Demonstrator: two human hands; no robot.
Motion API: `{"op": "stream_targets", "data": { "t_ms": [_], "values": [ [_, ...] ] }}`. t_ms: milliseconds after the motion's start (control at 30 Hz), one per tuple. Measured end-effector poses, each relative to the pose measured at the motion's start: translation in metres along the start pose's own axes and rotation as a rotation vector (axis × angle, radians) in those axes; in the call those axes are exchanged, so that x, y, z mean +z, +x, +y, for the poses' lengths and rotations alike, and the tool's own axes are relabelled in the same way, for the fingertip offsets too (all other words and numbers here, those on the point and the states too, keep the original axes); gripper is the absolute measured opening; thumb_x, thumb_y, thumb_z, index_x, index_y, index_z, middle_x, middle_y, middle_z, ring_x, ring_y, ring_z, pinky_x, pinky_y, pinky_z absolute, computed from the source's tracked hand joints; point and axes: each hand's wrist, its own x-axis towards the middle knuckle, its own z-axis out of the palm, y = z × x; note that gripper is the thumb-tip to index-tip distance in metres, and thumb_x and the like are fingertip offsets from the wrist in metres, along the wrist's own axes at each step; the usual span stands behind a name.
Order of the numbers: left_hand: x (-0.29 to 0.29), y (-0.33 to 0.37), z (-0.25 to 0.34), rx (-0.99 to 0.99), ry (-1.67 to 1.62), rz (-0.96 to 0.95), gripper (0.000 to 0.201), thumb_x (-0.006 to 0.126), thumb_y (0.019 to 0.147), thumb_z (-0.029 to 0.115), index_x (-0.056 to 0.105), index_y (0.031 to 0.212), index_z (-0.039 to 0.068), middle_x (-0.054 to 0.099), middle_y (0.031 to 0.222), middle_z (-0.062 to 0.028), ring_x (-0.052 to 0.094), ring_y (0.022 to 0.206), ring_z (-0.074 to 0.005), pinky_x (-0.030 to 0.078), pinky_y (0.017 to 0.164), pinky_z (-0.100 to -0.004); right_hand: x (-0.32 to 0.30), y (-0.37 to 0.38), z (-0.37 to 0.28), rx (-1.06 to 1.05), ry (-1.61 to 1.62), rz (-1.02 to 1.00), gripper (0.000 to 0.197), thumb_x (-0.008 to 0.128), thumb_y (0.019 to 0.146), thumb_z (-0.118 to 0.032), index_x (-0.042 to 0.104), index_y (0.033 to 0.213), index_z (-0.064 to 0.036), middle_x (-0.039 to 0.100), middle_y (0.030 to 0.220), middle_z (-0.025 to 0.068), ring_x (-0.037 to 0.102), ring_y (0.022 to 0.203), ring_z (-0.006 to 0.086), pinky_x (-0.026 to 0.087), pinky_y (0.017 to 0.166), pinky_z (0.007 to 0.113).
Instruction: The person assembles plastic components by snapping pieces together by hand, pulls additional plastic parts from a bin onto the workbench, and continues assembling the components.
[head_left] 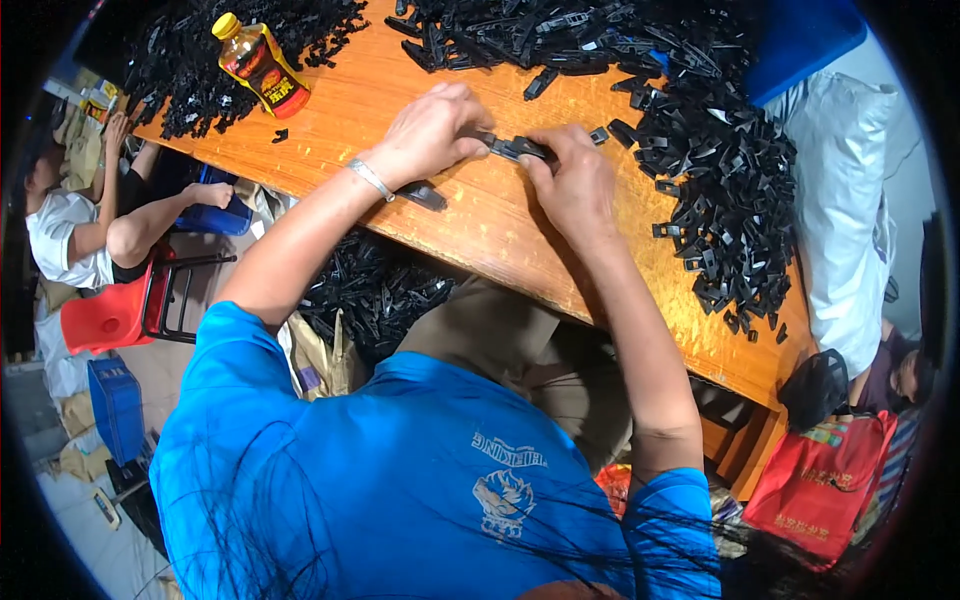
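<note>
Over the wooden table [470,220], my left hand [432,128] and my right hand [578,182] meet at a narrow black plastic part [508,148]. Thumb and fingers of each hand pinch one end of it; whether it is one piece or two joined pieces I cannot tell. Another dark elongated piece [424,195] lies on the table just below my left wrist, near the edge. A small black piece [599,135] rests close to my right knuckles. My left wrist wears a silver bracelet [371,180].
Heaps of black plastic parts cover the table's far side [580,40] and right side [730,200]. A yellow-capped bottle [262,65] stands at the far left. More parts fill a sack [370,290] below the edge. A seated person [80,225] is at left; a white sack [840,210] stands right.
</note>
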Motion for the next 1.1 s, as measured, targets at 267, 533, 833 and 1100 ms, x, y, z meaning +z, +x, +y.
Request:
{"op": "stream_targets", "data": {
  "t_ms": [267,533,833,1100],
  "values": [
    [0.005,-0.011,-0.015,-0.035,-0.092,0.003,0.021,0.085,0.083,0.016,0.073,0.097,0.007,0.067,0.097,-0.0110,0.066,0.102,-0.0342,0.053,0.090,-0.0460,0.007,0.009,0.010,-0.031,-0.091,-0.112,0.026,0.084,0.083,-0.013,0.081,0.108,-0.0082,0.069,0.097,0.0119,0.071,0.089,0.0342,0.057,0.079,0.045],
    [0.005,-0.003,-0.016,-0.029,-0.156,0.016,0.022,0.084,0.081,0.002,0.068,0.095,-0.001,0.064,0.094,-0.0143,0.065,0.093,-0.0361,0.052,0.083,-0.0425,0.018,0.027,0.018,-0.206,-0.112,-0.105,0.015,0.082,0.083,-0.014,0.072,0.082,-0.0029,0.064,0.089,0.0134,0.070,0.081,0.0373,0.055,0.069,0.049],
    [-0.007,0.000,-0.012,-0.132,-0.040,-0.081,0.022,0.087,0.081,0.011,0.075,0.100,0.007,0.071,0.101,-0.0113,0.070,0.099,-0.0346,0.056,0.084,-0.0441,0.020,0.022,0.010,-0.154,-0.076,-0.262,0.021,0.083,0.085,-0.023,0.081,0.100,-0.0084,0.069,0.096,0.0149,0.070,0.090,0.0378,0.055,0.080,0.047],
    [0.011,0.067,0.024,-0.125,-0.031,-0.014,0.038,0.079,0.092,0.022,0.070,0.125,0.006,0.070,0.108,-0.0176,0.072,0.098,-0.0344,0.057,0.085,-0.0442,-0.029,0.024,0.045,0.107,-0.360,0.139,0.042,0.081,0.088,-0.041,0.078,0.103,-0.0018,0.076,0.098,0.0198,0.075,0.085,0.0378,0.061,0.077,0.046]
  ]
}}
